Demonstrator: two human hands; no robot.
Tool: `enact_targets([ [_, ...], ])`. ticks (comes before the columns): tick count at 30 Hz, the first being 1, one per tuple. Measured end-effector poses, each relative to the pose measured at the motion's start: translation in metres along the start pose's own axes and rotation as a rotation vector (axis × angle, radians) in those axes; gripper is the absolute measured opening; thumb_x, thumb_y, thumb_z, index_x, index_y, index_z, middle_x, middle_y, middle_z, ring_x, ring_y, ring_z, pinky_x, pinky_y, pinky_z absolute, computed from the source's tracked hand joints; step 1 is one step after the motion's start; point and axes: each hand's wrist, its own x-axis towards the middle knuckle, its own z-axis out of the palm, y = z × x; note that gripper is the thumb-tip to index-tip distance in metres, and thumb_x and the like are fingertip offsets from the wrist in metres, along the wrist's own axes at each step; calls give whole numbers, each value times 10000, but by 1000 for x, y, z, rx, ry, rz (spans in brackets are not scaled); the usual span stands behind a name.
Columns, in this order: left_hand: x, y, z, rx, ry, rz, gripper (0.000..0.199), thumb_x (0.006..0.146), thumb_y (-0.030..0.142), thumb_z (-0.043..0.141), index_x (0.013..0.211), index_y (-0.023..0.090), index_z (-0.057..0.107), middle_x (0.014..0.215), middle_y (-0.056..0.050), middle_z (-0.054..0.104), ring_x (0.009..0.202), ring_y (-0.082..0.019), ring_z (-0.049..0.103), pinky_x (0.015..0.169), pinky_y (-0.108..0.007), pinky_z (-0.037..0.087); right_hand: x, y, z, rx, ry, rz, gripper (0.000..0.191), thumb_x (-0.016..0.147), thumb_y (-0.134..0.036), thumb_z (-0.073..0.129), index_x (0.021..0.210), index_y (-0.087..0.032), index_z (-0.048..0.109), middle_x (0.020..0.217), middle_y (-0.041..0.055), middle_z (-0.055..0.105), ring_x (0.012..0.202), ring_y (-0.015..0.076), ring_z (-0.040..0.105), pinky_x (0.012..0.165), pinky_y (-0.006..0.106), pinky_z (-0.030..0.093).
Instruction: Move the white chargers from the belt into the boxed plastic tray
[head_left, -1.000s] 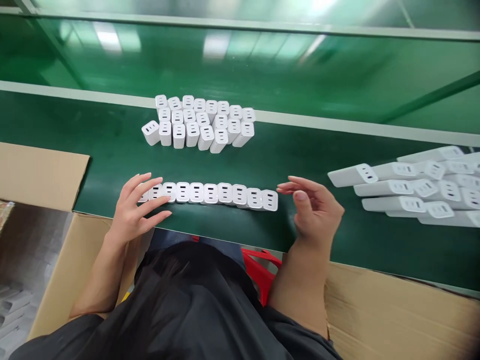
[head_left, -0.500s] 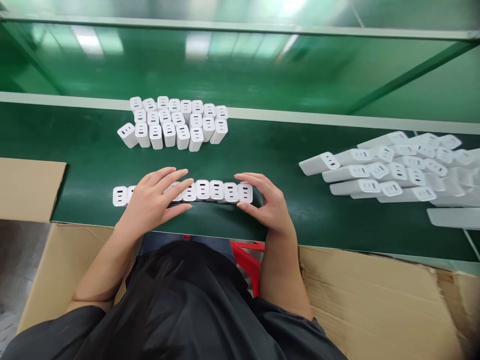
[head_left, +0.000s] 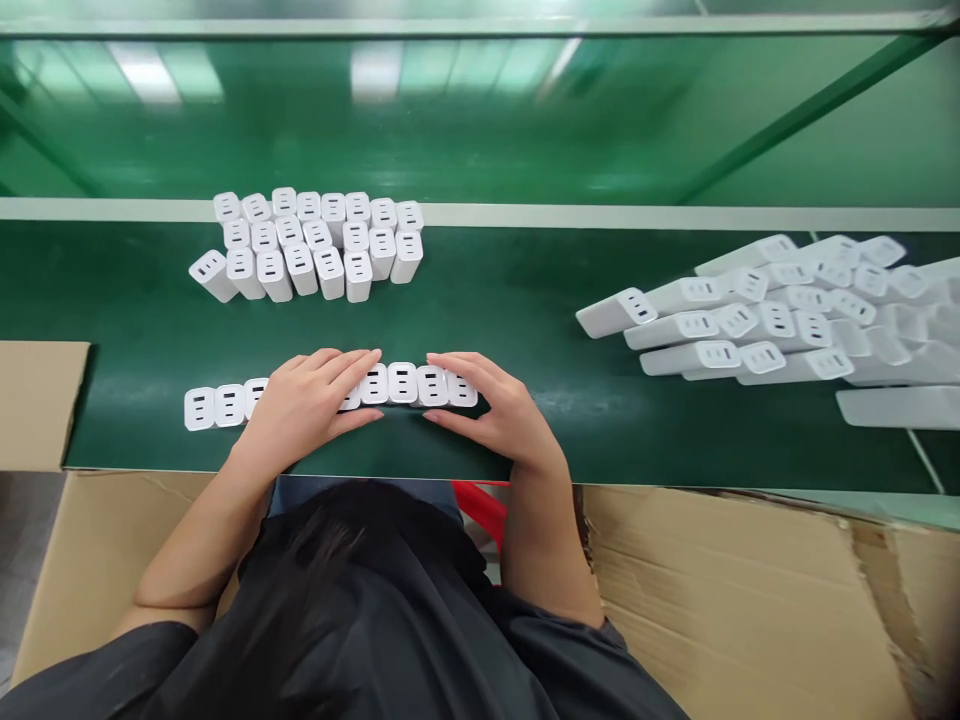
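A single row of white USB chargers (head_left: 402,383) stands near the front edge of the green bench, port ends facing up. My left hand (head_left: 304,405) spans the left-middle of this row, fingers along the far side and thumb along the near side, hiding several chargers beneath it. At the left end, chargers (head_left: 199,409) stick out past that hand. My right hand (head_left: 495,405) clasps the right end the same way, its fingers behind and its thumb in front. Between the two hands a few chargers show their slots.
A block of upright white chargers (head_left: 300,268) stands farther back on the left. To the right, many more chargers (head_left: 780,320) lean in rows. Cardboard (head_left: 45,405) lies at the left bench edge; cardboard boxes (head_left: 720,590) stand below. A ledge (head_left: 525,216) runs behind.
My left fingers have come together and settled along the row. My right hand has shifted from the end charger farther over the row's right part. The whole view has also shifted slightly.
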Motion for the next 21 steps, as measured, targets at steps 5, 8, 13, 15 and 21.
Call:
enact_targets([
  [5,0,0,-1,-2,-13,16,514,962,503,570,1354,171,561,1216,-41,684,1029,-222,660,825,-361,481,-1,-2,2,-32,14,10,436,933,-311,672,1348,-234,563,1240,83,640,1121,219,619,977,372,516],
  [8,1,0,-3,2,-3,24,502,964,494,573,1347,169,562,1194,-28,692,996,-211,668,796,-357,476,-1,-3,2,-45,22,-15,447,928,-293,684,1349,-229,549,1238,81,640,1110,219,619,961,368,513],
  [13,3,1,-5,7,-28,27,486,972,489,563,1342,174,558,1203,-31,690,981,-212,674,792,-353,473,-1,-4,1,-77,24,-47,481,925,-306,692,1363,-227,510,1236,82,639,1118,225,614,952,372,506],
  [15,4,1,-6,16,-37,29,490,972,483,566,1351,172,551,1207,-28,689,980,-210,673,802,-349,472,-1,-3,0,-70,19,-56,506,921,-313,697,1377,-219,497,1246,86,632,1115,225,612,948,371,504],
  [21,5,3,-9,54,-33,42,480,963,451,593,1344,164,547,1186,-40,696,962,-203,676,793,-340,467,-4,-2,-3,-29,-13,-60,558,923,-296,688,1425,-225,455,1332,83,594,1175,222,586,995,381,481],
])
